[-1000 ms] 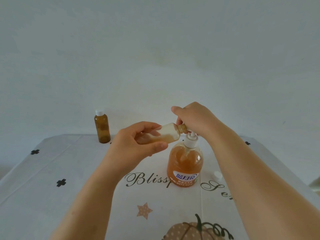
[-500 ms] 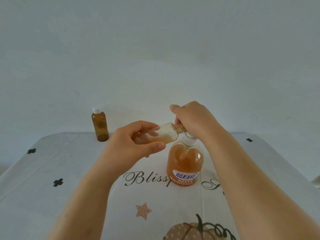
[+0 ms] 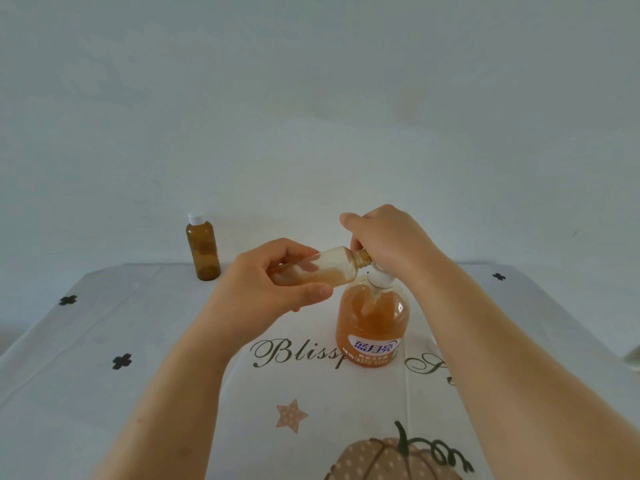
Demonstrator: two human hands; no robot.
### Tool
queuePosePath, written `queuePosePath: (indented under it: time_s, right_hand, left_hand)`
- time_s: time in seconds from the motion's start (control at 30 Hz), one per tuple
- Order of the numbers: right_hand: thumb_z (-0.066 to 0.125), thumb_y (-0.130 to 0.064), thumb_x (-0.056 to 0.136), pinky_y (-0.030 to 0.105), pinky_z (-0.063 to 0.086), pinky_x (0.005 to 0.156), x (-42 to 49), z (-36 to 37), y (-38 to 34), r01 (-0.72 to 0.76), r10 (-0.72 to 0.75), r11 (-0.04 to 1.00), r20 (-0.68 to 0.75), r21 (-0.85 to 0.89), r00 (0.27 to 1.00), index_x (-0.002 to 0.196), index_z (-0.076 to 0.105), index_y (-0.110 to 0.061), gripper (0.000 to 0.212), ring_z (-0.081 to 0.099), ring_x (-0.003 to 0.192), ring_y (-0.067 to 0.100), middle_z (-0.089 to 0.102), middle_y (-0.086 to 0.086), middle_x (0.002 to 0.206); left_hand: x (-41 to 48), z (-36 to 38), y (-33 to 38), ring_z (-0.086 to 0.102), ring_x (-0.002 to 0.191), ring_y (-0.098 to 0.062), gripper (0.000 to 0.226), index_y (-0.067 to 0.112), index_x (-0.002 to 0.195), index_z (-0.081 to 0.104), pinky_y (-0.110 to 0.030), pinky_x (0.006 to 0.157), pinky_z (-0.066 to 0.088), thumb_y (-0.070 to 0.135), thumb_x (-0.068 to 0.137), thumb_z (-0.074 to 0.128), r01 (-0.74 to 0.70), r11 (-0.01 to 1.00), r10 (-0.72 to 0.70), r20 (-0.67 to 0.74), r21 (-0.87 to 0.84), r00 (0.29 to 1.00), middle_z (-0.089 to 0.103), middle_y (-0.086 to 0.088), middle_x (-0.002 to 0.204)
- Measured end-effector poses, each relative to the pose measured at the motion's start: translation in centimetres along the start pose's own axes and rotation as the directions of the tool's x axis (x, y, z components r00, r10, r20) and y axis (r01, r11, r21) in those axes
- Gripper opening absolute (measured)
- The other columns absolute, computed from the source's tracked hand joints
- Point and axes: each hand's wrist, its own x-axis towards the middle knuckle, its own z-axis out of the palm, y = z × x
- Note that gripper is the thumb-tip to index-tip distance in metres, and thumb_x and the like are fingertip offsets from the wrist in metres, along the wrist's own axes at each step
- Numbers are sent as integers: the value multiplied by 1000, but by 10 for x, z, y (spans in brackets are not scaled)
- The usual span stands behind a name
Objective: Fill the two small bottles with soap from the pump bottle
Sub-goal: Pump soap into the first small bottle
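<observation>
An orange pump bottle [image 3: 372, 323] of soap stands on the table in the middle. My right hand [image 3: 388, 237] covers its white pump head, fingers closed over it. My left hand [image 3: 273, 282] holds a small amber bottle [image 3: 322, 268] on its side, the open neck against the pump's spout under my right hand. Some soap lies along its lower side. A second small amber bottle [image 3: 203, 249] with a white cap stands upright at the table's far left edge.
The table [image 3: 104, 375] has a white cloth with black clover marks, script lettering, a star and a pumpkin print. A plain white wall rises right behind the table. Part of a pale object [image 3: 633, 358] shows at the right frame edge.
My right hand has pressed the pump head lower. The small white cap on the cloth to the right of the pump bottle is now hidden behind my right forearm.
</observation>
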Motion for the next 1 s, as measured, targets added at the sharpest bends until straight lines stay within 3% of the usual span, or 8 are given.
queuePosePath:
  time_s: [0.27, 0.67, 0.83, 1.0]
  right_hand:
    - [42, -50, 99, 35, 52, 73, 2, -13, -10, -19, 20, 998, 13, -60, 1000, 87, 74, -10, 53, 64, 67, 22, 71, 2, 70]
    - [40, -52, 99, 36, 50, 73, 3, -8, -6, 10, -8, 997, 20, -74, 1000, 92, 72, -10, 53, 63, 73, 22, 72, 5, 81]
    - [45, -45, 102, 32, 43, 62, 4, -2, 2, 7, -8, 1000, 52, 21, 999, 82, 72, -13, 47, 61, 70, 20, 68, 0, 77]
    - [48, -42, 102, 31, 42, 61, 2, -2, 1, 8, -12, 998, 66, 56, 998, 75, 71, -15, 45, 59, 68, 19, 67, -1, 75]
  left_hand:
    - [-5, 3, 6, 68, 71, -2, 37, 35, 99, 69, -17, 65, 53, 28, 67, 85, -39, 997, 36, -53, -63, 998, 72, 18, 89]
    - [-1, 2, 2, 68, 69, -5, 38, 34, 99, 69, -22, 67, 56, 29, 65, 85, -22, 998, 20, -32, -64, 999, 72, 18, 90]
    - [1, 1, -1, 68, 69, -5, 34, 37, 95, 70, -17, 65, 54, 27, 67, 86, -5, 1000, 4, -11, -18, 1000, 72, 19, 87]
    - [1, 0, -3, 70, 74, -11, 35, 38, 95, 69, -27, 73, 60, 28, 67, 86, 4, 1000, -4, -5, -6, 1000, 72, 18, 92]
